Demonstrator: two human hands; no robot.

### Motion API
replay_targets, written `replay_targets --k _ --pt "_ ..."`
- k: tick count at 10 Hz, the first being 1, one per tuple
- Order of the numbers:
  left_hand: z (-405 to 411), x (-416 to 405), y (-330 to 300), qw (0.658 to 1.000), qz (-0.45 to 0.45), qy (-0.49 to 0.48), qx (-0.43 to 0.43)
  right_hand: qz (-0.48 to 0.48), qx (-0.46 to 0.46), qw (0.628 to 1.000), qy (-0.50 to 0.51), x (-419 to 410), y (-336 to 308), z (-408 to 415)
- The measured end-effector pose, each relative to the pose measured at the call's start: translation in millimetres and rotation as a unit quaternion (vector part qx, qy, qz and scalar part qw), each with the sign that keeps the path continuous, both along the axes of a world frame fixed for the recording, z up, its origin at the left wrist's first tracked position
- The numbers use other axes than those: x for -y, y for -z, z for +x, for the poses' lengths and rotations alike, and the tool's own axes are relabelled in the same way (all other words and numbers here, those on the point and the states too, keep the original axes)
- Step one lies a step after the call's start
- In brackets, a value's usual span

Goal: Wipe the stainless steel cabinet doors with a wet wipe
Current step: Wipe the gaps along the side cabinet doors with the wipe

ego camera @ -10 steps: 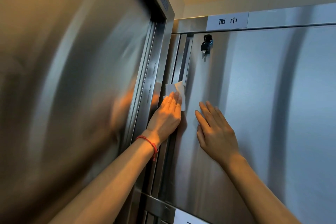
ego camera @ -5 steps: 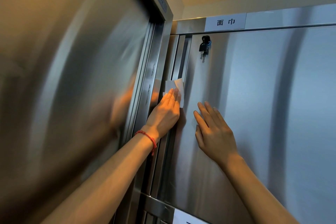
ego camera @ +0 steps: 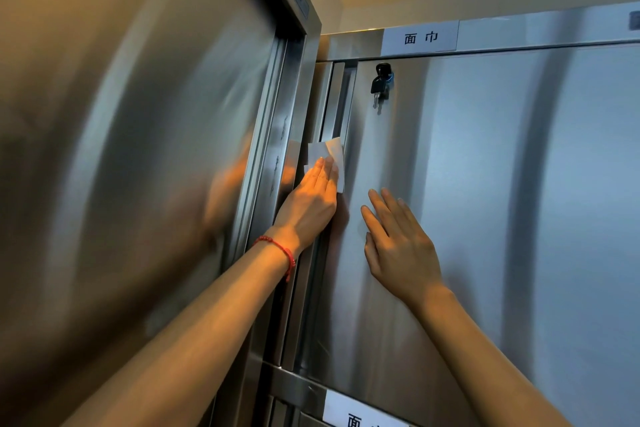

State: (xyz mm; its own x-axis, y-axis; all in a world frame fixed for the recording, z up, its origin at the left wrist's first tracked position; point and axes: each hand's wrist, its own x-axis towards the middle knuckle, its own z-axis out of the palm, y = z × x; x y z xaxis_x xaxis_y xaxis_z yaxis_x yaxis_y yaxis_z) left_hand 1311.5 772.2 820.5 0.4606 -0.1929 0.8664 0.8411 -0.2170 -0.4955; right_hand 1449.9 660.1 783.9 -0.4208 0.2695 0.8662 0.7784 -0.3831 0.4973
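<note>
A stainless steel cabinet door (ego camera: 485,201) fills the right of the head view, with a recessed vertical handle channel (ego camera: 337,107) along its left edge. My left hand (ego camera: 310,201), a red bracelet on its wrist, presses a white wet wipe (ego camera: 329,154) flat against that left edge with straight fingers. The wipe sticks out above my fingertips. My right hand (ego camera: 398,246) lies flat on the door panel just to the right, fingers straight and spread, holding nothing.
A black key (ego camera: 380,83) hangs in the lock near the door's top left. A white label (ego camera: 420,37) sits on the frame above, another label (ego camera: 360,416) below the door. A tall steel cabinet (ego camera: 138,166) stands close on the left.
My left hand has slid the wipe slightly upward along the door's left edge. My right hand has stayed flat on the panel in nearly the same place.
</note>
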Motion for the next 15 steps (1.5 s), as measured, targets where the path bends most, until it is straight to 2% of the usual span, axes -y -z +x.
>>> replay_targets --k 3,9,10,13,15 --pt "-2 -1 11 0.998 0.014 -0.060 -0.025 -0.007 -0.003 1.000 0.012 0 0 0" --pt "0 0 -8 0.999 0.003 -0.049 -0.009 -0.018 -0.011 1.000 0.014 0 0 0" --pt "0 6 -12 0.997 -0.033 -0.063 -0.032 -0.016 -0.007 1.000 0.015 1 0 0" --pt "-3 0 -7 0.999 -0.009 -0.027 -0.015 -0.014 -0.007 1.000 0.021 0 0 0" --pt "-1 0 -27 0.998 0.015 -0.053 -0.023 -0.021 -0.013 1.000 0.017 -1 1 2"
